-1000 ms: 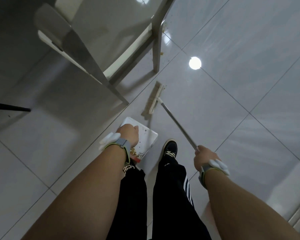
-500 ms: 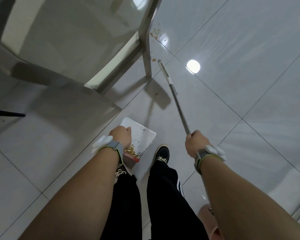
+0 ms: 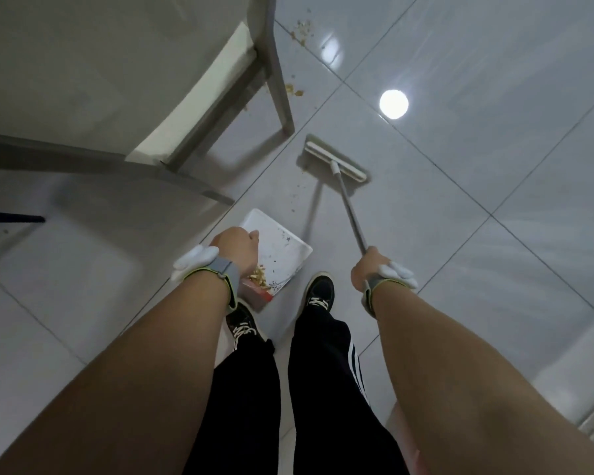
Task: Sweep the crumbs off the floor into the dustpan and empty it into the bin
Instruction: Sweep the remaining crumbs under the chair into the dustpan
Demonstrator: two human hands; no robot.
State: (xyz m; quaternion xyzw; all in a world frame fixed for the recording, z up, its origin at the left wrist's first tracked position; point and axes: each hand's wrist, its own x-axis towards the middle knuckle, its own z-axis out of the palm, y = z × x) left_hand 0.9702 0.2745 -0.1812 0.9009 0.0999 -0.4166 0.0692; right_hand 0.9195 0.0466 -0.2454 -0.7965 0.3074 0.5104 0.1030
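Sweeping goes on: right hand (image 3: 369, 269) grips the broom (image 3: 336, 162), left hand (image 3: 235, 250) holds the dustpan (image 3: 282, 245). Crumbs (image 3: 294, 90) wait at twelve o'clock. Next, pull them in.

The dustpan (image 3: 282, 248) lay on the floor (image 3: 494, 234) just ahead of the person's shoes, a heap of crumbs (image 3: 258, 273) in its near end. The left hand (image 3: 235, 248) was over its left side. The broom head (image 3: 336, 162) rested on the floor ahead and to the right of the dustpan, apart from it, its handle (image 3: 352, 217) running back to the right hand (image 3: 371, 269). A chair leg (image 3: 278, 73) stood beyond the broom head, to the left. Loose crumbs (image 3: 294, 90) lay just right of that leg, and more (image 3: 301, 30) farther ahead.
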